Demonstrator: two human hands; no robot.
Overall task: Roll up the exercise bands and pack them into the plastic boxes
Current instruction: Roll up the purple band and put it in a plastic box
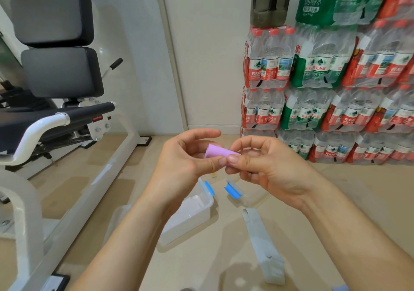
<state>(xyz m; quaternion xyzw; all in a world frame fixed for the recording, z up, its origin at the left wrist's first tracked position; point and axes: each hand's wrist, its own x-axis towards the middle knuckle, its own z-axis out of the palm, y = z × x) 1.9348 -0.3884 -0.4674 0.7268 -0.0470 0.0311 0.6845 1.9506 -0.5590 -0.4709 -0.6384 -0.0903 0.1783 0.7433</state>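
1. At the far left stands a white-framed gym machine [60, 71] with black pads, its base resting on the beige floor [201, 268].
2. A clear plastic piece [118, 219], possibly a lid, lies on the floor beside the person's left forearm.
3. The left hand [181, 158] is raised above the floor. Its grip is closed on one end of a purple band [218, 150], with the thumb pressing from below and the fingers curled over the top.
4. Below that hand, an open plastic box [201, 214] with a blue clip sits on the floor (whether anything lies inside it cannot be told).
5. The purple band is rolled into a short tube and held in the air between the two hands, above the boxes and not in either one.
6. The right hand [268, 167] pinches the other end of the roll, its thumb tip touching the left thumb.
7. A second clear box [244, 197] with a blue clip lies under the right hand, mostly hidden by it.
8. A pale grey band [262, 241] lies flat and unrolled on the floor, just beside that second box.
9. Shrink-wrapped packs of water bottles [324, 71] are stacked against the wall on the right.
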